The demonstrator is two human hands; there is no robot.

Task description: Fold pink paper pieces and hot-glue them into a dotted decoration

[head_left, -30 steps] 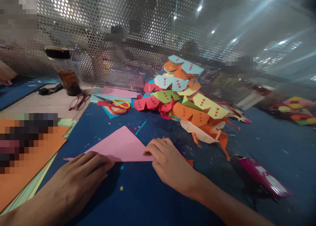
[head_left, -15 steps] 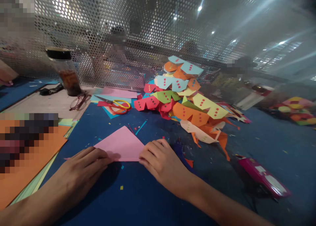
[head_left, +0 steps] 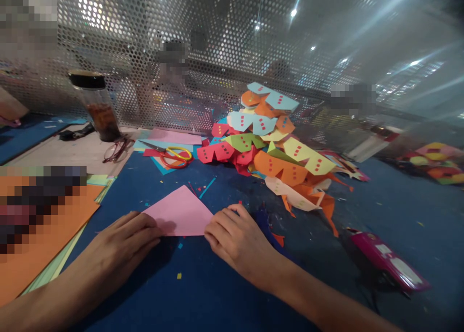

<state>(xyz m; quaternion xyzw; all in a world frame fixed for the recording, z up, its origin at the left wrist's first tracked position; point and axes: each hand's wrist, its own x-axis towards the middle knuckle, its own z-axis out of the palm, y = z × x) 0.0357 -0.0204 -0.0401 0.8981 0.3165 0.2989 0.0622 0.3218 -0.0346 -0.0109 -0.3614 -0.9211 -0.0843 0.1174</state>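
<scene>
A sheet of pink paper (head_left: 184, 213), folded into a triangle, lies on the blue table with its point facing away from me. My left hand (head_left: 125, 242) is closed over its left corner, fingers together along the near folded edge. At the right corner, my right hand (head_left: 235, 238) pinches the same edge between thumb and fingers. Both hands hide the triangle's outer corners. Beyond the paper lie scissors (head_left: 177, 153) with red and yellow handles, resting on coloured sheets. A heap of folded paper figures (head_left: 279, 167) in several colours stands behind my right hand.
Orange paper (head_left: 72, 230) tops a stack of sheets at left. A jar of dark liquid (head_left: 101, 112) and glasses (head_left: 116, 148) stand behind it. A magenta case (head_left: 387, 259) lies at right. A perforated metal screen (head_left: 217, 47) bounds the table's back. Small paper scraps dot the table.
My left hand has shifted slightly along the near edge of the pink paper. The right hand and the paper stay almost in place.
</scene>
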